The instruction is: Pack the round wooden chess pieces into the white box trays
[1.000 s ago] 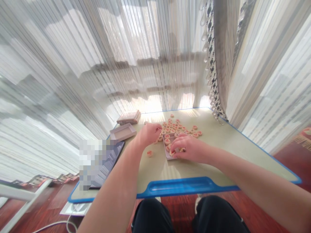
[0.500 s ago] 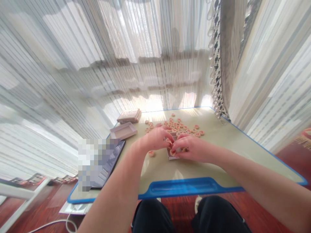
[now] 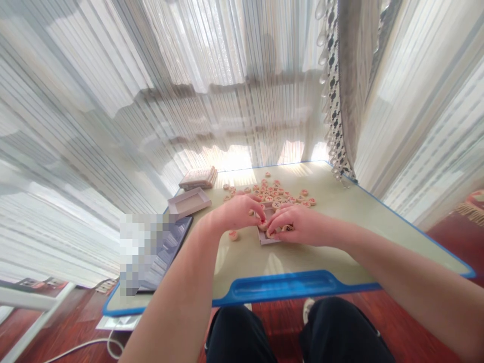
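Note:
My left hand (image 3: 242,212) reaches over a small shallow box (image 3: 267,241), its fingertips closed on a round Chinese chess piece (image 3: 262,226) with a red mark. From the other side my right hand (image 3: 293,224) bends into the same box, its fingers on another chess piece (image 3: 270,234) near the front wall. One more piece with a dark character (image 3: 288,228) shows by the right fingers. The hands hide part of the box. Just beyond them many loose chess pieces (image 3: 278,191) lie scattered. A single piece (image 3: 233,235) rests left of the box.
A box lid (image 3: 189,202) lies open at the left, in front of a stack of flat boxes (image 3: 198,177). A tablet (image 3: 166,257) lies along the table's left edge. The table (image 3: 363,217) has a blue rim and a front groove. Curtains (image 3: 227,101) hang behind.
The right fingers have shifted slightly, and the piece under them sits lower in the box. My left fingertips have moved onto the red-marked piece. The view has tilted a little.

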`<state>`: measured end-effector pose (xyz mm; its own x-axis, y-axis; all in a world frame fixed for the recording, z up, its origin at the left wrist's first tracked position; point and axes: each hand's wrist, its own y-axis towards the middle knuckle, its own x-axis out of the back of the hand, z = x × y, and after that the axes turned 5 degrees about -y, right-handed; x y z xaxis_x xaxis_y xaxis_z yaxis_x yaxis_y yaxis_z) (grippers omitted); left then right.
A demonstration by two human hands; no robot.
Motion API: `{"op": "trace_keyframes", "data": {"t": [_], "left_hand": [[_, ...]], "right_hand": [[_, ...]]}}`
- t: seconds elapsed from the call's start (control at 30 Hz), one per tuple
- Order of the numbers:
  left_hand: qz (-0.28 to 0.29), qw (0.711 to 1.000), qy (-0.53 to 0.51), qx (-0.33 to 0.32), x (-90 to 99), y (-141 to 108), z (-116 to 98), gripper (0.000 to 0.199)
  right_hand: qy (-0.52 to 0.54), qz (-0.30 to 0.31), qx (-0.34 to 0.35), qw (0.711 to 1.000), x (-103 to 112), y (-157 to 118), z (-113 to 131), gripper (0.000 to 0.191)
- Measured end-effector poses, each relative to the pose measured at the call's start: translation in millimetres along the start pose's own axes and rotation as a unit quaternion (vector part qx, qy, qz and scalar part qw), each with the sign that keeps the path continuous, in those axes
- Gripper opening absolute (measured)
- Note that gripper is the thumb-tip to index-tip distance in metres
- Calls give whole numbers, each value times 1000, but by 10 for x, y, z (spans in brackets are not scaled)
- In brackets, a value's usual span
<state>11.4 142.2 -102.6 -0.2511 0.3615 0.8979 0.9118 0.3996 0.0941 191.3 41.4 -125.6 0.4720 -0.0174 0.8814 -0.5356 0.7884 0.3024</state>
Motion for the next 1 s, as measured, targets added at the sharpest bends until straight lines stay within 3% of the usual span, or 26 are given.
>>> {"op": "trace_keyframes", "data": {"t": [0.13, 0.37, 0.7, 1.0], "left_hand": [[10, 1000, 2, -5, 6, 7, -12, 14], [16, 1000, 11, 0, 19, 11, -47, 15], [32, 999, 22, -7, 32, 5, -61, 16], [27, 999, 33, -7, 24, -2, -62, 16]], "right_hand": [[-1, -2, 7, 1000, -4, 0, 1, 15], [-100, -9, -9, 995, -5, -42, 35, 17], [-56, 6, -8, 998, -28, -27, 56, 18], [-150, -16, 6, 989, -36, -48, 171, 21]]}}
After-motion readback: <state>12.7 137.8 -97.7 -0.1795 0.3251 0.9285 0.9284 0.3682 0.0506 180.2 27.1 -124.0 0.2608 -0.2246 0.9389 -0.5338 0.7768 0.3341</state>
